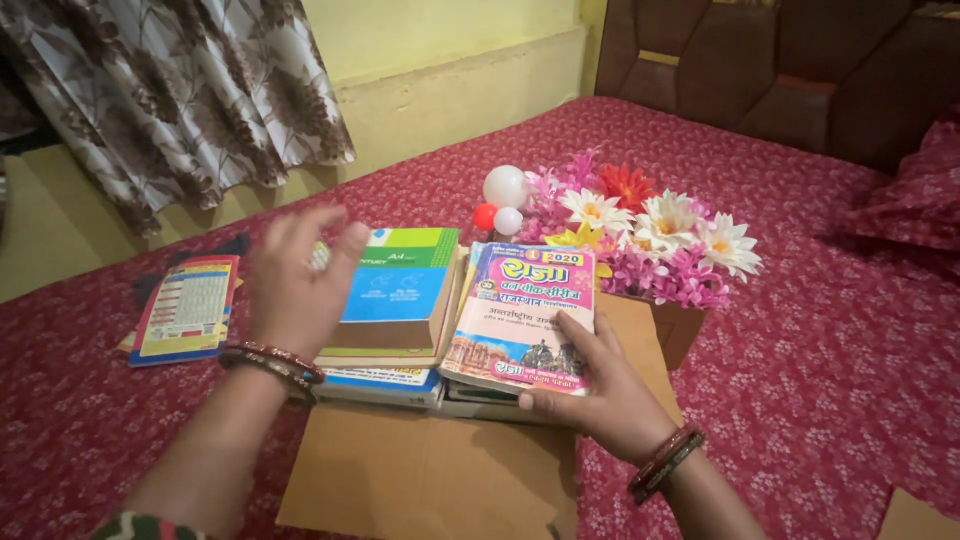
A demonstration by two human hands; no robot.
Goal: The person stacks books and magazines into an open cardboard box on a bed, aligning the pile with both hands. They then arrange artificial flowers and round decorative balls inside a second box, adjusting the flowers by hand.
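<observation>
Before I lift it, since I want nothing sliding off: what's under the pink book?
Under the pink book, held by the right hand, more book edges show, on brown cardboard. Their covers and number are hidden.

A flattened brown cardboard sheet lies at six o'clock under the books. A small brown cardboard box holding artificial flowers stands at three o'clock of it. No labels, signs or screens show.

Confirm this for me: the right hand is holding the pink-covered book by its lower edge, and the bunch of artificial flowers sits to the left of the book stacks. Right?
One thing is off. The artificial flowers sit to the right of the book stacks, behind them. The right hand does hold the pink-covered book by its lower edge. The head view shows this.
</observation>
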